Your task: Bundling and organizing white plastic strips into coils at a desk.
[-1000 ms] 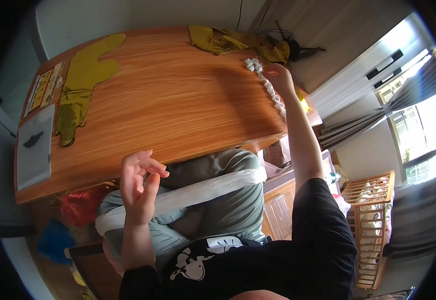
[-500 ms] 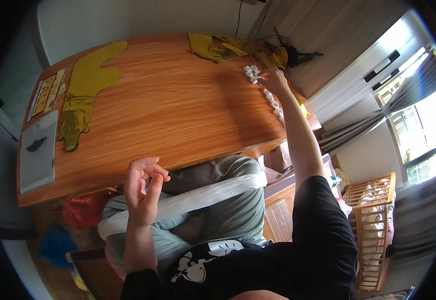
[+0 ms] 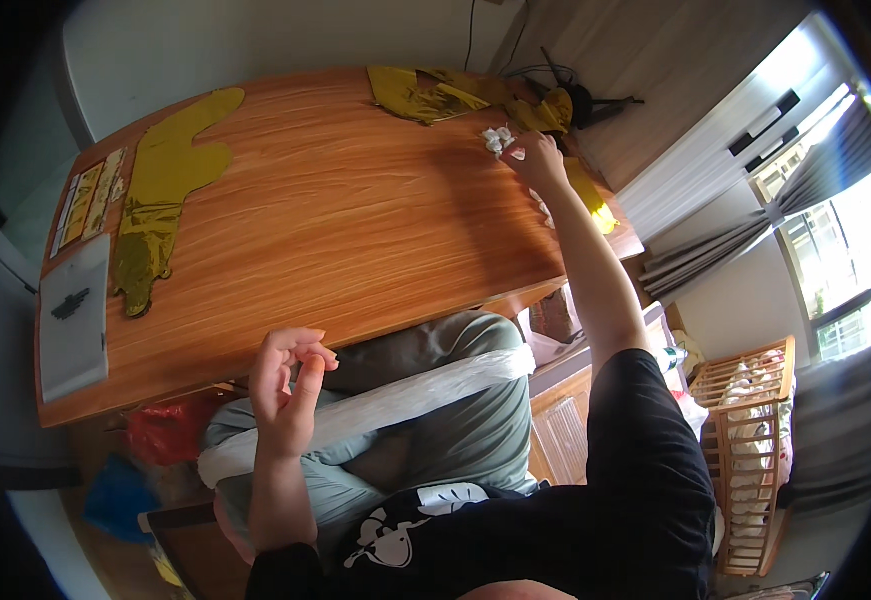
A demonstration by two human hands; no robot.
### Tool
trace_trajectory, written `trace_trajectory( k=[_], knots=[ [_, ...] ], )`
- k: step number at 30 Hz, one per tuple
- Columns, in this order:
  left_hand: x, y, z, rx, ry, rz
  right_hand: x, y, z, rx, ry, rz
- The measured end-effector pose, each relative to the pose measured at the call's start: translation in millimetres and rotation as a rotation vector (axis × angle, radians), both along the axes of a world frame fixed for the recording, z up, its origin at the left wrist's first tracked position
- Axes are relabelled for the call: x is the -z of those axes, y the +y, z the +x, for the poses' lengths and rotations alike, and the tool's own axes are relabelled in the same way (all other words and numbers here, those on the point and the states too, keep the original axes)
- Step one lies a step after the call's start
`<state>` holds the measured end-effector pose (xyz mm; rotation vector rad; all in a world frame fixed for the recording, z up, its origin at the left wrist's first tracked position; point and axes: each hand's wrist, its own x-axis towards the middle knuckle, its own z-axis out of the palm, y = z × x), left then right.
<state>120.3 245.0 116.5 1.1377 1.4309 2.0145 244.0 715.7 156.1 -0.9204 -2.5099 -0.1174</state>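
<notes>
My right hand (image 3: 538, 160) reaches to the far right of the wooden table, beside a small heap of white, rounded, crumpled pieces (image 3: 498, 138). Its fingers are drawn together at the heap's near edge; what they hold is too small to make out. More white pieces (image 3: 543, 208) lie in a row, mostly hidden by my right forearm. My left hand (image 3: 291, 390) hovers over my lap at the table's near edge, fingers loosely curved and nothing in them. Across my thighs runs a long white plastic-looking strip (image 3: 386, 407).
Flat gold foil shapes lie on the wooden table (image 3: 346, 210): one foil sheet (image 3: 171, 180) at left, another (image 3: 426, 95) at the back. A translucent white pouch (image 3: 74, 320) and a printed card (image 3: 86, 205) sit at the left edge. A wooden crib (image 3: 751, 450) stands at right.
My right hand has moved slightly left and nearer, its forearm now covering more of the white row. The left hand's fingers have curled a little closer to the thumb.
</notes>
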Motion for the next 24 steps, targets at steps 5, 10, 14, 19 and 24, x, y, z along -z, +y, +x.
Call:
trace_trajectory(
  k=[5, 10, 14, 19, 24],
  knots=[
    [7, 3, 3, -0.07, 0.011, 0.068, -14, -1, 26, -0.135, 0.312, 0.106],
    [23, 1, -5, -0.358, 0.432, -0.009, 6, -20, 126, 0.281, 0.811, 0.018],
    [30, 15, -10, -0.441, 0.51, -0.064, 109, -7, 261, 0.544, 0.931, -0.038],
    [17, 25, -7, -0.548, 0.695, -0.208, 215, -43, 271, 0.64, 1.107, -0.235],
    [6, 46, -3, -0.427, 0.865, -0.332, 322, -27, 244, 1.027, 1.258, -1.161]
  ],
)
